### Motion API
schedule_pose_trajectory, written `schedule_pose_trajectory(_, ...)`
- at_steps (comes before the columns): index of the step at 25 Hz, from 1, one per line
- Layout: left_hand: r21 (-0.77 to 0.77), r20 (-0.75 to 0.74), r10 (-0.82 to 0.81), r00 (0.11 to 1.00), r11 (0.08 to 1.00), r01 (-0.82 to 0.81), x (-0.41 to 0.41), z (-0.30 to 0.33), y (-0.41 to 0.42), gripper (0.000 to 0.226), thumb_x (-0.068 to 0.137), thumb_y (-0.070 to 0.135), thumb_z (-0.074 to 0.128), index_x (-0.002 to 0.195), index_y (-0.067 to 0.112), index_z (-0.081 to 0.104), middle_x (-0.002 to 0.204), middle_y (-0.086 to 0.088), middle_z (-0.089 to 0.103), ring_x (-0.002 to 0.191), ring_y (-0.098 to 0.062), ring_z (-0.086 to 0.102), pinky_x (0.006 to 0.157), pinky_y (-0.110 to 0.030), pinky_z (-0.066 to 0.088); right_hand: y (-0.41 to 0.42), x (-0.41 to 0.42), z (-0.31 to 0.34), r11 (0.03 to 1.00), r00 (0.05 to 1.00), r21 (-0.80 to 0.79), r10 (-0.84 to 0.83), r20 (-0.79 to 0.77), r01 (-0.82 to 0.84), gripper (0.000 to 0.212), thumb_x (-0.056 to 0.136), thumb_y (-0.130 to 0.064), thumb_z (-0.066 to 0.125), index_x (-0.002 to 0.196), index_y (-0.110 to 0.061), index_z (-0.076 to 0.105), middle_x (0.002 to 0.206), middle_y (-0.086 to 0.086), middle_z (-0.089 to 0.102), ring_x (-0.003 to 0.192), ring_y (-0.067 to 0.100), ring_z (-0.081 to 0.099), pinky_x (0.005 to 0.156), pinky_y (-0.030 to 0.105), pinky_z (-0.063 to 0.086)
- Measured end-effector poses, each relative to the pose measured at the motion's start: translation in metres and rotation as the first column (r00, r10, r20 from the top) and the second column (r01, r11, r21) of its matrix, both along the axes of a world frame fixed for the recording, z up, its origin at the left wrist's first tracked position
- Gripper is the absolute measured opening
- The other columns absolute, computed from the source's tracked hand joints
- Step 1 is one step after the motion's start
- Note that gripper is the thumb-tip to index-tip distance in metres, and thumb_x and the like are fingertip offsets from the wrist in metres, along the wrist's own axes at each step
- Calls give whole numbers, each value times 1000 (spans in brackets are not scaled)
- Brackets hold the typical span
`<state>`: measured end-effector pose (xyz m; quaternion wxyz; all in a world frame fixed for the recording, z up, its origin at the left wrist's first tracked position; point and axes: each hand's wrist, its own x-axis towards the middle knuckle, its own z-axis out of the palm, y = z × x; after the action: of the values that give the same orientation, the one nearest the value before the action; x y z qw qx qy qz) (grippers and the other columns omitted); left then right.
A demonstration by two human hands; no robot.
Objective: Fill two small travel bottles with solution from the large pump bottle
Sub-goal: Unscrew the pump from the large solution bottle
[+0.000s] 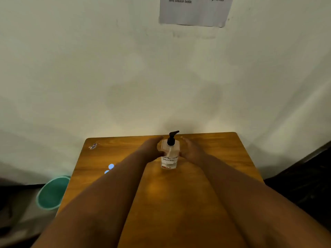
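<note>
A clear pump bottle with a black pump head and a handwritten white label stands upright near the far middle of the wooden table. My left hand rests against its left side and my right hand against its right side, both cupping the bottle. Two small light-blue caps peek out left of my left forearm; whatever is under them is hidden by the arm.
A teal bucket sits on the floor left of the table. A printed paper sheet is taped on the pale wall ahead. A small sticker marks the table's far left corner. Dark floor lies to the right.
</note>
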<state>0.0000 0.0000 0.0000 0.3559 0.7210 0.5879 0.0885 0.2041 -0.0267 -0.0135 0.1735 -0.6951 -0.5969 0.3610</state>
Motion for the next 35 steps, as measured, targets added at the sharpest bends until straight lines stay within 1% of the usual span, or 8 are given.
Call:
schedule_pose_trajectory(4,-48,73,58,996,997,-54,12,-8,10,74,82,17,82,148,19,47,142,-8,59,121,-27,62,104,-46,52,11,7,-8,998,971,-57,-1,-239,-13,78,83,-12,78,150,-22,39,151,6,47,136,26,46,102,37,47)
schedule_pose_trajectory(8,-62,102,40,994,998,-34,11,5,12,60,81,13,82,136,18,57,131,-6,65,110,-24,65,100,-42,53,12,9,-3,998,961,-56,-21,-278,5,73,83,-12,78,146,-21,44,139,4,56,125,23,54,91,33,50)
schedule_pose_trajectory(11,-12,98,32,995,999,-31,3,30,12,63,81,17,83,138,14,57,130,-6,64,113,-25,63,100,-38,50,11,9,21,1000,960,-18,6,-280,-11,72,82,-17,79,146,-21,45,137,5,59,122,23,57,98,39,51)
schedule_pose_trajectory(16,129,152,29,988,990,-49,-30,118,1,69,77,26,87,138,15,57,128,-5,64,109,-19,61,99,-34,48,-2,-16,117,987,955,158,86,-285,-41,68,82,-15,80,142,-20,50,125,6,66,106,22,64,73,26,50)
schedule_pose_trajectory(24,392,302,-22,953,914,-103,-114,312,-78,69,79,32,85,140,15,57,117,0,64,111,-19,62,103,-35,48,-77,-92,308,900,925,434,201,-323,-44,63,83,-25,79,139,-25,53,113,4,68,92,19,65,83,40,54)
schedule_pose_trajectory(29,486,404,-117,907,868,-104,-165,423,-150,49,86,36,79,129,17,65,116,-4,72,108,-22,66,83,-33,53,-143,-138,415,805,907,590,289,-306,-58,52,86,-33,76,134,-24,57,109,11,69,97,19,66,81,36,56)
schedule_pose_trajectory(32,526,477,-180,860,843,-115,-188,482,-201,38,88,44,74,117,20,70,111,-1,74,107,-21,68,95,-45,53,-185,-160,472,736,884,677,335,-327,-28,42,87,-41,72,125,-27,62,110,8,71,102,21,67,83,36,58)
schedule_pose_trajectory(35,511,570,-238,786,852,-113,-201,526,-247,47,79,56,76,107,19,67,108,0,72,99,-21,69,92,-45,56,-226,-177,513,669,826,743,411,-386,15,37,87,-49,69,114,-25,66,102,0,71,90,19,67,79,36,56)
